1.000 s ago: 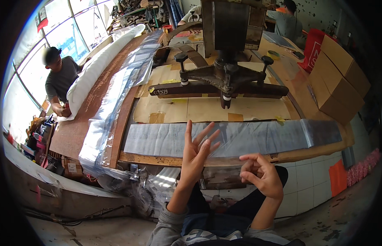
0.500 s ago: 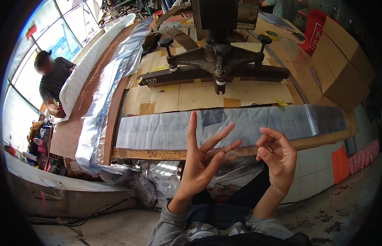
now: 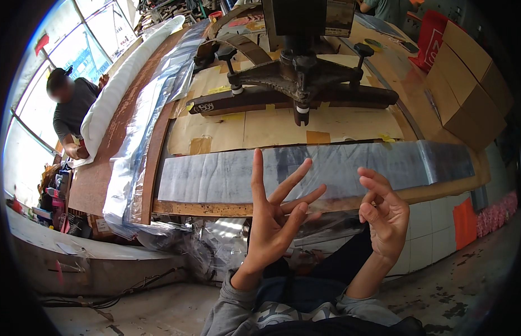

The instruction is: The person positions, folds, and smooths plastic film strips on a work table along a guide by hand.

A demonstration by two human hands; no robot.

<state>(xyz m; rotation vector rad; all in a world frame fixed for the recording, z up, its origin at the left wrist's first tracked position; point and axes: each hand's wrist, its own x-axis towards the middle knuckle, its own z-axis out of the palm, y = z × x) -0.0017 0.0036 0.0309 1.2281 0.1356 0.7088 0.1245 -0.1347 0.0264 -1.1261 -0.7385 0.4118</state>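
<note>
My left hand [image 3: 271, 227] is raised in front of the worktable's near edge, its fingers spread wide and nothing in its grasp. To its right, my right hand [image 3: 388, 224] is held up with loosely bent fingers; a gap shows between thumb and fingertips, and I see nothing in it. Beyond both hands, long sheets of clear plastic film [image 3: 216, 178] lie flat along the front of the table. Neither hand appears to grip the film. Over the table stands a dark metal press head [image 3: 294, 78] with a long crossbar and knobbed screws.
A cardboard box [image 3: 467, 84] and red bag [image 3: 430, 42] stand at the right. More plastic film [image 3: 151, 120] runs along the left, beside a white roll [image 3: 112, 92]. A co-worker [image 3: 76, 106] is beyond that roll. Crumpled clear film [image 3: 216, 246] hangs below the table edge.
My left hand has shifted slightly left, and my right hand slightly right with its fingers a little straighter. The co-worker has raised one hand above the white roll.
</note>
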